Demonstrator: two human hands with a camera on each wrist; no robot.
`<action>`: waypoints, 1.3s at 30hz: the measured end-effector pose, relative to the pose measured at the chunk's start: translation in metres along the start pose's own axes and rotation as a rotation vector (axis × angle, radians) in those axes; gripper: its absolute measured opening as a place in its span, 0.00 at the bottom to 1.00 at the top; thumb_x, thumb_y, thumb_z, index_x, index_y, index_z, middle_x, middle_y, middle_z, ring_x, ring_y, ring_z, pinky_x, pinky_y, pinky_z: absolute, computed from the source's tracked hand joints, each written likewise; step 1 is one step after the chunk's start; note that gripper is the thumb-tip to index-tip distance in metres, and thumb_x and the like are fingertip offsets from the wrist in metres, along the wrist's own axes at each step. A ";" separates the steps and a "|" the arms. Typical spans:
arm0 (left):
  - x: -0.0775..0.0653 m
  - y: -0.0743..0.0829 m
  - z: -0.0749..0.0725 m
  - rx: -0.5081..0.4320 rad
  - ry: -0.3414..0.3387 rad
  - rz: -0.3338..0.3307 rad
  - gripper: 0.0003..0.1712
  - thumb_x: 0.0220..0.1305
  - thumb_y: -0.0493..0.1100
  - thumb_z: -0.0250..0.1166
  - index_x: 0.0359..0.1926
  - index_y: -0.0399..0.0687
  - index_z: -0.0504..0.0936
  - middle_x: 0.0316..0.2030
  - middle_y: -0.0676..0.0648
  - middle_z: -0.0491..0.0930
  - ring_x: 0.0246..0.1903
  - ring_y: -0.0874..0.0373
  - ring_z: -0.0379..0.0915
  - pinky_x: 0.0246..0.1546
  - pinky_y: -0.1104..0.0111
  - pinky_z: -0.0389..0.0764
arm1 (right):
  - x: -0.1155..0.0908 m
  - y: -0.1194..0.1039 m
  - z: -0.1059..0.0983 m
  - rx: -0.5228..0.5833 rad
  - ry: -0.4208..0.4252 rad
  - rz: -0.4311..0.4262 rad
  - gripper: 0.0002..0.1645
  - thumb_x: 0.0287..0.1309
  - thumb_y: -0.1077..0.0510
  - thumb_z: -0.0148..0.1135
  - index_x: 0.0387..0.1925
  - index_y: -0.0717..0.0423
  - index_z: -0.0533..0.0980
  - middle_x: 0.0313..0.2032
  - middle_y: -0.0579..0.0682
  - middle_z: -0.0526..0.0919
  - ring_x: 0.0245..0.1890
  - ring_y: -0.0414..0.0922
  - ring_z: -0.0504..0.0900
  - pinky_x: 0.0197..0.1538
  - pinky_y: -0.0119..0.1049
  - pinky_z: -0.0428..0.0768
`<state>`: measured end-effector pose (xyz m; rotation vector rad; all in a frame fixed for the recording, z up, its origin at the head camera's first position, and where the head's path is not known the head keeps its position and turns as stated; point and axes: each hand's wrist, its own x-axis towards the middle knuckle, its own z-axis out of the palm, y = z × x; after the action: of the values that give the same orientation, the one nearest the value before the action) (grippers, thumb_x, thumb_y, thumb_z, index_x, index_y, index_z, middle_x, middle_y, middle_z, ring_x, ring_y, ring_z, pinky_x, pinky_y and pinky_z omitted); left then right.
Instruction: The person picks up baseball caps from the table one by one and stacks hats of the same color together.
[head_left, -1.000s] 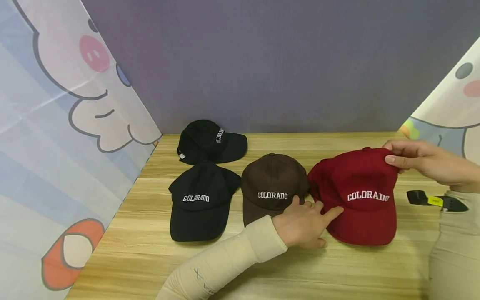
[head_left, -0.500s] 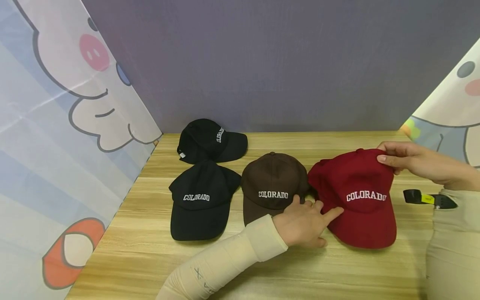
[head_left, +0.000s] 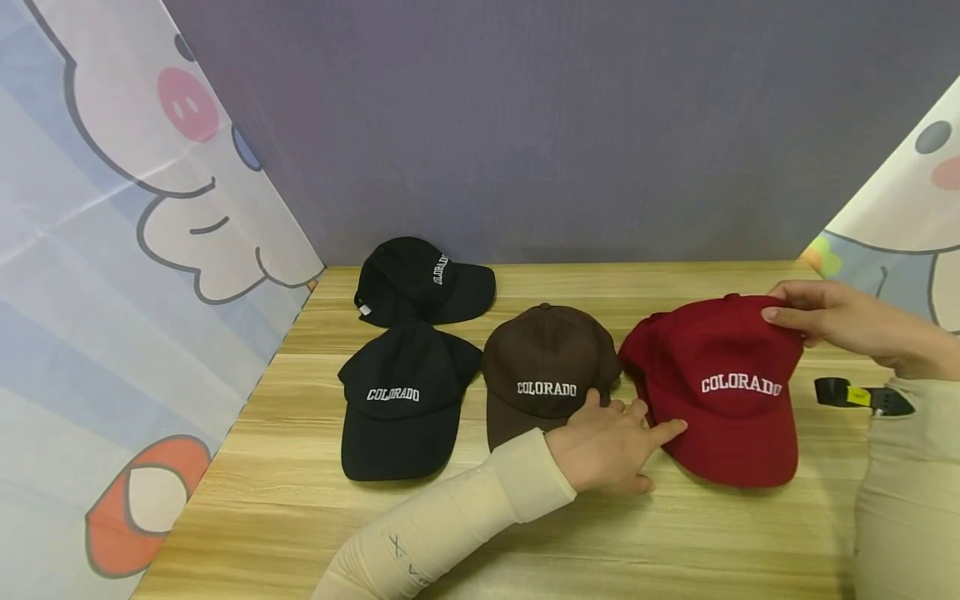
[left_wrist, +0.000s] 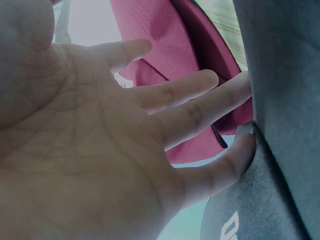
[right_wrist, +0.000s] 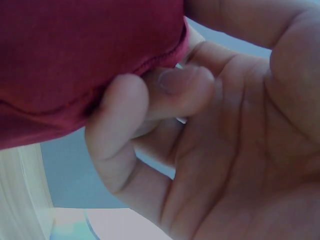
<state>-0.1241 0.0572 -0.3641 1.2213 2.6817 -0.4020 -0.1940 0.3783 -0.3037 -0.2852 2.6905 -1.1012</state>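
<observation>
In the head view a red baseball cap, lettered COLORADO in white, stands at the right with its brim toward me. My right hand pinches the right side of its crown between thumb and fingers; the right wrist view shows curled fingers at the red cloth edge. Between the red cap and a brown cap lies my left hand. Its fingers are spread and fairly straight, touching the brown cap's right side, with one finger reaching the red brim's left edge. The left hand and sleeve hide part of the brown brim.
A black cap sits left of the brown one, brim toward me. Behind it another black cap has its brim pointing right. All are on a wooden table, with a grey wall behind and cartoon-printed sheets at both sides.
The red cap shifted slightly left with my right hand, then back to the right, its brim now a little farther from me. My left hand and the other caps have stayed in place.
</observation>
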 end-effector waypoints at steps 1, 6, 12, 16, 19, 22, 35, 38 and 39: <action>0.000 0.000 0.000 0.004 -0.005 -0.001 0.49 0.62 0.74 0.63 0.78 0.86 0.48 0.69 0.61 0.66 0.63 0.63 0.69 0.60 0.60 0.69 | 0.000 0.000 0.000 -0.002 0.005 0.006 0.08 0.76 0.59 0.52 0.45 0.58 0.77 0.33 0.44 0.85 0.32 0.44 0.85 0.36 0.35 0.82; 0.001 0.000 -0.001 -0.001 -0.017 0.010 0.49 0.63 0.74 0.62 0.78 0.87 0.47 0.74 0.62 0.60 0.65 0.62 0.68 0.63 0.58 0.69 | 0.000 -0.003 0.000 -0.022 0.018 0.039 0.10 0.77 0.57 0.52 0.47 0.59 0.76 0.34 0.43 0.85 0.33 0.43 0.84 0.36 0.35 0.83; 0.001 -0.001 -0.001 -0.037 -0.030 0.028 0.48 0.64 0.72 0.62 0.78 0.87 0.47 0.78 0.63 0.54 0.70 0.60 0.65 0.68 0.55 0.67 | 0.002 -0.006 0.002 -0.033 0.020 0.048 0.11 0.77 0.56 0.53 0.47 0.60 0.76 0.33 0.44 0.84 0.32 0.44 0.83 0.36 0.35 0.82; 0.002 -0.001 -0.001 -0.039 -0.040 0.042 0.47 0.64 0.72 0.62 0.78 0.88 0.47 0.79 0.65 0.51 0.71 0.60 0.64 0.69 0.53 0.66 | 0.003 -0.009 0.004 -0.068 0.014 0.058 0.14 0.77 0.52 0.53 0.47 0.60 0.75 0.33 0.44 0.83 0.33 0.42 0.82 0.36 0.35 0.81; 0.003 0.000 -0.001 -0.030 -0.050 0.046 0.47 0.65 0.72 0.62 0.78 0.89 0.46 0.79 0.68 0.49 0.71 0.60 0.64 0.69 0.53 0.65 | 0.004 -0.011 0.005 -0.117 0.001 0.070 0.16 0.76 0.49 0.54 0.48 0.59 0.74 0.34 0.45 0.82 0.34 0.40 0.81 0.36 0.35 0.80; 0.004 0.000 0.000 -0.017 -0.065 0.044 0.46 0.65 0.72 0.61 0.77 0.91 0.46 0.79 0.70 0.46 0.71 0.61 0.63 0.71 0.52 0.64 | 0.004 -0.013 0.007 -0.164 -0.017 0.078 0.18 0.74 0.47 0.58 0.51 0.58 0.73 0.37 0.46 0.82 0.35 0.38 0.81 0.37 0.35 0.80; 0.005 0.002 0.003 -0.011 -0.100 0.050 0.45 0.66 0.71 0.61 0.77 0.92 0.46 0.79 0.72 0.48 0.74 0.62 0.60 0.73 0.48 0.59 | 0.007 -0.015 0.014 -0.263 -0.033 0.077 0.29 0.63 0.48 0.70 0.56 0.62 0.72 0.40 0.50 0.81 0.32 0.38 0.79 0.34 0.34 0.79; 0.005 0.002 0.003 -0.016 -0.099 0.048 0.45 0.66 0.71 0.61 0.77 0.92 0.47 0.78 0.71 0.50 0.73 0.62 0.60 0.73 0.48 0.59 | 0.009 -0.014 0.016 -0.296 -0.029 0.070 0.31 0.62 0.47 0.71 0.59 0.61 0.73 0.43 0.52 0.81 0.33 0.37 0.78 0.34 0.35 0.79; 0.005 0.002 0.003 -0.016 -0.096 0.050 0.45 0.65 0.71 0.62 0.77 0.91 0.48 0.78 0.71 0.51 0.73 0.62 0.60 0.73 0.48 0.59 | 0.010 -0.013 0.016 -0.307 -0.029 0.067 0.32 0.62 0.47 0.71 0.59 0.60 0.74 0.44 0.52 0.82 0.33 0.37 0.78 0.34 0.34 0.79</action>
<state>-0.1258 0.0608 -0.3685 1.2299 2.5638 -0.4195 -0.1973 0.3556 -0.3067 -0.2560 2.8149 -0.6570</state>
